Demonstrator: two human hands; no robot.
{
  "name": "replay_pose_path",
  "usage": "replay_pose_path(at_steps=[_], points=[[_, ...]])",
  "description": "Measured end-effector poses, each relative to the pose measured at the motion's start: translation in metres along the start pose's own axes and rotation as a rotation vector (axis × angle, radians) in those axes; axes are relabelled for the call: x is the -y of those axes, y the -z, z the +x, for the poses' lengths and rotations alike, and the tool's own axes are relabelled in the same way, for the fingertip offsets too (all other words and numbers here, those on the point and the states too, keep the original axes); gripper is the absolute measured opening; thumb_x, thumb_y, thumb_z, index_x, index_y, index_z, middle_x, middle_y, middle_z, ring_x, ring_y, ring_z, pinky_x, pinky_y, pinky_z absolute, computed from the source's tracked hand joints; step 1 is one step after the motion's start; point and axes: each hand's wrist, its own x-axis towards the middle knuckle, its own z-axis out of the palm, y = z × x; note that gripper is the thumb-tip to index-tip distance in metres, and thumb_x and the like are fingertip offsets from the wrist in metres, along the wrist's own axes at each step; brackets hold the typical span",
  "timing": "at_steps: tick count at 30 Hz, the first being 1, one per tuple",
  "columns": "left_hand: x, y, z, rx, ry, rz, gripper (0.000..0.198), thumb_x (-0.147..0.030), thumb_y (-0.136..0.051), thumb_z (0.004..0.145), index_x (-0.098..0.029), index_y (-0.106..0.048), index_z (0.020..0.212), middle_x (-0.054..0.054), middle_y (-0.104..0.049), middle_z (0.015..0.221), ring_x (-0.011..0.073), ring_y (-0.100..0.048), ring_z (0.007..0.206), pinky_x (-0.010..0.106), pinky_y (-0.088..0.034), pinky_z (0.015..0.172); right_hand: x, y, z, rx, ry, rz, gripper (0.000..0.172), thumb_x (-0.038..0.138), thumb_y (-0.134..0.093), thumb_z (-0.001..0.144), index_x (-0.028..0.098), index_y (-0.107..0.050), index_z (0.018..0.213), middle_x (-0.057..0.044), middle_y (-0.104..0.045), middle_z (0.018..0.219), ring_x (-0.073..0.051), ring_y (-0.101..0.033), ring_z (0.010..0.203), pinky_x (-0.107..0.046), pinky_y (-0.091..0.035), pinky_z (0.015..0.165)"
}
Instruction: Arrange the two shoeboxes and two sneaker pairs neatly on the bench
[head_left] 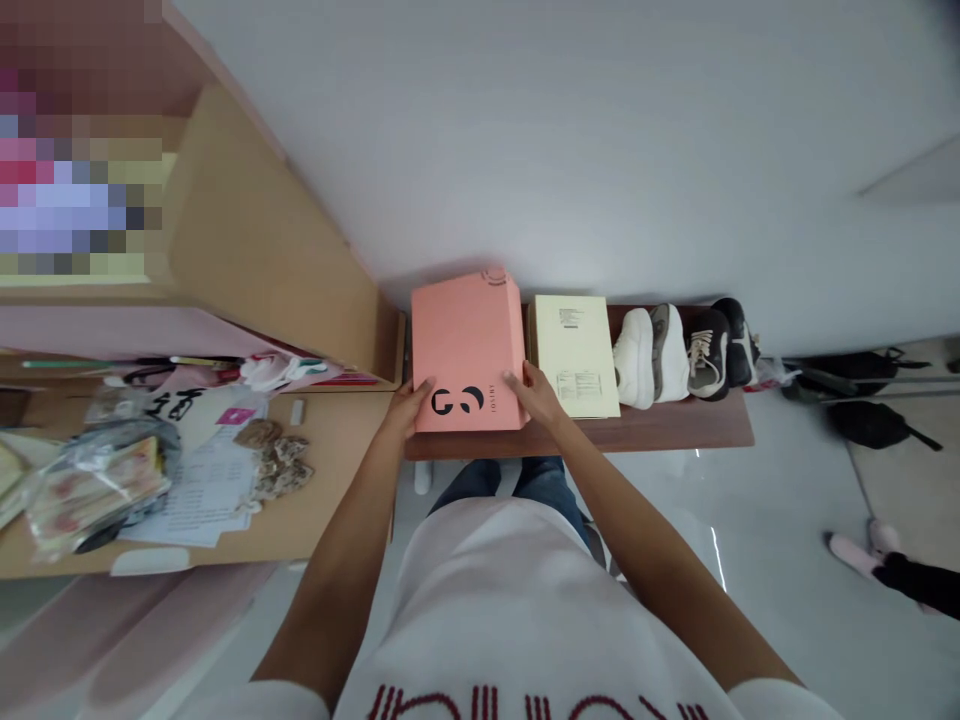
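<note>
Reaching forward, the left hand (409, 407) and right hand (536, 395), half closed, grip the pink box (466, 335) by its sides, thumbs on top (fingers seemingly curled).

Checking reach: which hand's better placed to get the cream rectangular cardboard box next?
Likely right hand: on the pink rectangular cardboard box, it's nearer the cream box; left hand grips the opposite side.

Passage: open air above the pink box (461, 350); slim gap between pink box and cream box (576, 350), right hand (537, 396) at its near end. Obstructions: cabinet panel (292, 240), left; wall (555, 150), behind; cream box, white shoes (636, 358), dark shoes (709, 350), rightward along shelf (645, 434)
</note>
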Motion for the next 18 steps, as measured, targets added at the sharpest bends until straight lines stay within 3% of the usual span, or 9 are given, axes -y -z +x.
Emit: replay_pose_path(at_steps=[6, 12, 18], points=[[-0.012, -0.007, 0.000, -0.098, -0.126, 0.144, 0.056, -0.045, -0.090, 0.069, -0.019, -0.074, 0.115, 0.013, -0.076, 0.121, 0.0341, -0.069, 0.121, 0.049, -0.056, 0.105, -0.021, -0.012, 0.018, 0.092, -0.050, 0.098, 0.061, 0.061, -0.068, 0.089, 0.016, -0.062, 0.130, -0.016, -0.071, 0.130, -0.028, -0.072, 0.111, -0.047, -0.058, 0.100], [-0.012, -0.011, 0.009, -0.135, -0.186, 0.228, 0.053, -0.043, -0.088, 0.071, -0.019, -0.074, 0.116, 0.012, -0.077, 0.118, 0.0328, -0.069, 0.120, 0.045, -0.056, 0.104, -0.033, -0.017, 0.036, 0.092, -0.125, 0.176, 0.060, 0.053, -0.065, 0.094, 0.015, -0.054, 0.139, -0.017, -0.067, 0.138, -0.028, -0.070, 0.117, -0.046, -0.059, 0.100], [-0.013, 0.001, 0.018, -0.175, -0.170, 0.298, 0.052, -0.041, -0.088, 0.071, -0.017, -0.074, 0.115, 0.011, -0.078, 0.116, 0.0298, -0.072, 0.113, 0.041, -0.059, 0.099, -0.046, -0.033, 0.050, 0.092, -0.153, 0.235, 0.059, 0.050, -0.061, 0.097, 0.018, -0.049, 0.144, -0.015, -0.070, 0.131, -0.029, -0.070, 0.116, -0.051, -0.058, 0.102]])
